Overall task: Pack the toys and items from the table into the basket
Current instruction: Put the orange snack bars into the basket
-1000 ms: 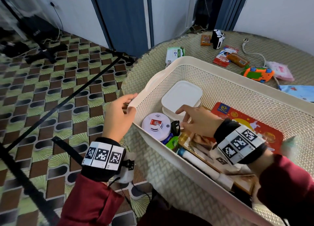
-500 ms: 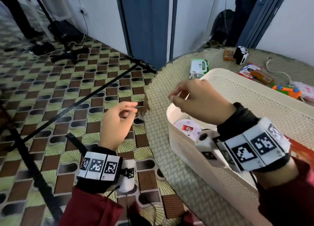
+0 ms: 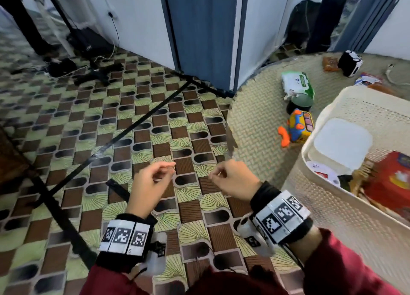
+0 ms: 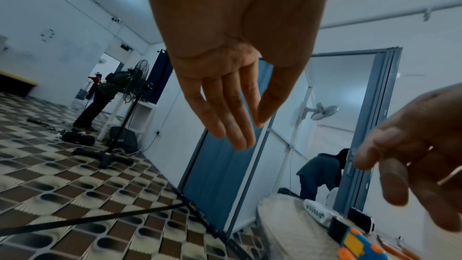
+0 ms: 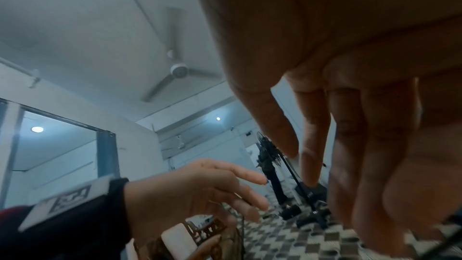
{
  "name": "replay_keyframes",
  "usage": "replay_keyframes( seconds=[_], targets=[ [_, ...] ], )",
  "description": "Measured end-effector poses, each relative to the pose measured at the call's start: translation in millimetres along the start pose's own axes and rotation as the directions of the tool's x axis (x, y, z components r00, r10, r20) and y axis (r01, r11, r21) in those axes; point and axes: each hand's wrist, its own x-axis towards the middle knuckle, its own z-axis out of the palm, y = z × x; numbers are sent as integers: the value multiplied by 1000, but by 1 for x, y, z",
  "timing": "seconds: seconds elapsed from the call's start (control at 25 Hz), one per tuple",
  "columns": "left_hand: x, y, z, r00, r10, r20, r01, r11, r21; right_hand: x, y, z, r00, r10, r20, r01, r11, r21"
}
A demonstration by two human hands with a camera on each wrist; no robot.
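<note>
Both my hands hang empty, fingers loose, low in the frame; the toy car (image 3: 298, 126) lies on the counter (image 3: 255, 121) upper right, by the basket (image 3: 321, 197), nearer my right hand (image 3: 235, 179) than my left hand (image 3: 150, 183).

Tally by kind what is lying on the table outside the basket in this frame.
Toys: 2 (colourful toy, black-and-white car)
Packets: 3 (green-white wipes pack, brown packet, red-white packet, partly hidden)
Dark round tin: 1
White cable: 1
Total: 7 in view
</note>
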Motion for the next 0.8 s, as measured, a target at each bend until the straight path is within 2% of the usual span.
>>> replay_keyframes(
  seconds=[0.2, 0.4, 0.56, 0.68, 0.8],
  targets=[
    [24, -26, -3, 990, -86, 109, 90, 996, -27, 33, 28, 12, 987, 156, 29, -157, 986, 63],
    [77, -50, -1, 977, -125, 175, 129, 992, -11, 86, 63, -1, 958, 281, -51, -272, 952, 141],
    [152, -67, -2, 965, -140, 223, 136, 990, 36, 145, 86, -23, 918, 378, -118, -342, 907, 244],
    [222, -71, 0, 953, -142, 268, 126, 989, 73, 190, 102, -43, 860, 484, -165, -405, 841, 358],
    [291, -67, 7, 947, -117, 300, 88, 990, 109, 227, 116, -62, 819, 525, -231, -438, 833, 339]
  ],
)
